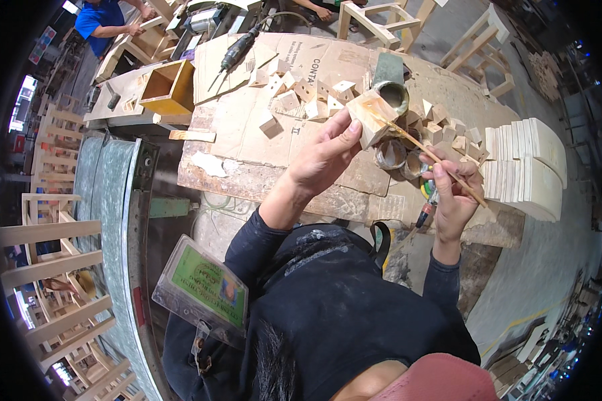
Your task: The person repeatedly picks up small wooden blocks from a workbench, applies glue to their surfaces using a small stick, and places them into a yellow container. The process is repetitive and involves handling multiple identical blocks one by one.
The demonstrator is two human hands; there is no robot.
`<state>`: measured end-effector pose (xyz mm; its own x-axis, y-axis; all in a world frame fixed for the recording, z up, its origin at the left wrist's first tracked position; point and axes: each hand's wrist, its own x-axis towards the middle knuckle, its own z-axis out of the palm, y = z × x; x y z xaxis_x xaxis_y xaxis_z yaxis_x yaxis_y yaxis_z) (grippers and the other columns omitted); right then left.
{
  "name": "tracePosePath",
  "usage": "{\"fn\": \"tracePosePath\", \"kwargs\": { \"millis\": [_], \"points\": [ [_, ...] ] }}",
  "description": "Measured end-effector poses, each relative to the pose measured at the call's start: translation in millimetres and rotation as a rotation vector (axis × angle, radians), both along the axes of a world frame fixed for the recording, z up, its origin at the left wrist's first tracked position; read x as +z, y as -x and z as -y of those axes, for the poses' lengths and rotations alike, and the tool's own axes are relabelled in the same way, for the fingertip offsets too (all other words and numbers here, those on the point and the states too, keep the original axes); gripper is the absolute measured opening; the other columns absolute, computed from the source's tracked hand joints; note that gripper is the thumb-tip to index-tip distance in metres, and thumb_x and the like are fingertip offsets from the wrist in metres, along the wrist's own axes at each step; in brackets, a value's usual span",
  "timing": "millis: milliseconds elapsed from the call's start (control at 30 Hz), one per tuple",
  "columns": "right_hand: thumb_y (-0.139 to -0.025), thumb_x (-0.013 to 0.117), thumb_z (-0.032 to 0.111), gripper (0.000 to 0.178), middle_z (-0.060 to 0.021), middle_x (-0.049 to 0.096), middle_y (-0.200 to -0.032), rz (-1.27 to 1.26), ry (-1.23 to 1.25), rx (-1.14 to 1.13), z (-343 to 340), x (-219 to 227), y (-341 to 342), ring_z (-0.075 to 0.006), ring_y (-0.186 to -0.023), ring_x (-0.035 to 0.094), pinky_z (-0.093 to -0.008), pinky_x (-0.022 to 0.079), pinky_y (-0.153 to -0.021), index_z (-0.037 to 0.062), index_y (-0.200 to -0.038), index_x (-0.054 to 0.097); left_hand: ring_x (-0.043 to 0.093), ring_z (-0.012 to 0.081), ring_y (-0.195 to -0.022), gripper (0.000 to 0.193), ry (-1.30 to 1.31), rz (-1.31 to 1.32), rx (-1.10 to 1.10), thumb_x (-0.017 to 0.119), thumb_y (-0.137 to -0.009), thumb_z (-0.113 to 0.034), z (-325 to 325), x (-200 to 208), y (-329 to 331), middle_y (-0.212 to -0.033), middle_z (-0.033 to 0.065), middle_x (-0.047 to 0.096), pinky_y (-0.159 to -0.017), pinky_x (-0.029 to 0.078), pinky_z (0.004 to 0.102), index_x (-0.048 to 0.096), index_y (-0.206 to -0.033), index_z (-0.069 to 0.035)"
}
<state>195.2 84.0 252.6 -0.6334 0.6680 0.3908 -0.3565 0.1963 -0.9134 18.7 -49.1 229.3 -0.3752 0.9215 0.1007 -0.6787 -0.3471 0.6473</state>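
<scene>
My left hand (322,155) grips a pale wooden block (366,115) and holds it up over the bench, thumb on its near side. A wet-looking yellowish smear shows on the block's upturned face. Pinched in my right hand (456,195) is a thin wooden stick (441,160), slanting up to the left. Its far end meets the smeared face of the block. Just beyond the block stands an open can (393,97) with a stained rim. Below the block and stick are stained jars (389,155), partly hidden by them.
Small wooden blocks (304,91) lie loose on the cardboard (244,137). A corded power tool (238,51) and a yellow wooden box (168,88) sit at the far left. Curved wooden pieces (525,170) are stacked at right. A person in blue (104,23) works beyond the bench.
</scene>
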Motion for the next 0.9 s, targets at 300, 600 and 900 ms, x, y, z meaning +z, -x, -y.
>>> {"fn": "tracePosePath", "kwargs": {
  "millis": [300, 600, 900],
  "points": [
    [-0.088, 0.059, -0.004, 0.006, -0.0262, 0.065, -0.103, 0.077, -0.079, 0.173, -12, 0, 0, -0.0271, -0.091, 0.068, -0.0310, 0.059, -0.070, 0.0007, -0.087, 0.056, 0.043, 0.0115, -0.124, 0.054, 0.018, 0.052, 0.059, 0.054, -0.096, -0.022, 3, -7, 6, -0.135, 0.0038, 0.048, -0.103, 0.033, 0.0271, 0.033, -0.141, -0.003],
    [-0.090, 0.055, -0.002, 0.012, -0.0255, 0.065, -0.103, 0.086, -0.106, 0.063, -36, -11, 27, -0.0283, -0.093, 0.068, -0.0293, 0.056, -0.070, 0.0054, -0.081, 0.052, 0.058, 0.0113, -0.102, 0.032, -0.018, 0.290, 0.336, 0.060, -0.093, -0.018, 48, -36, 63, -0.115, 0.0032, 0.060, -0.091, 0.047, 0.0248, 0.052, -0.121, -0.005],
    [-0.093, 0.054, 0.001, 0.008, -0.0266, 0.062, -0.110, 0.168, 0.002, 0.049, -1, -31, 138, -0.0292, -0.100, 0.065, -0.0283, 0.055, -0.076, 0.0040, -0.086, 0.054, 0.063, 0.0149, -0.092, 0.018, 0.103, 0.234, 0.783, 0.068, -0.085, -0.014, 176, -69, 244, -0.096, 0.0074, 0.066, -0.098, 0.047, 0.0309, 0.061, -0.097, -0.002]
  ]
}}
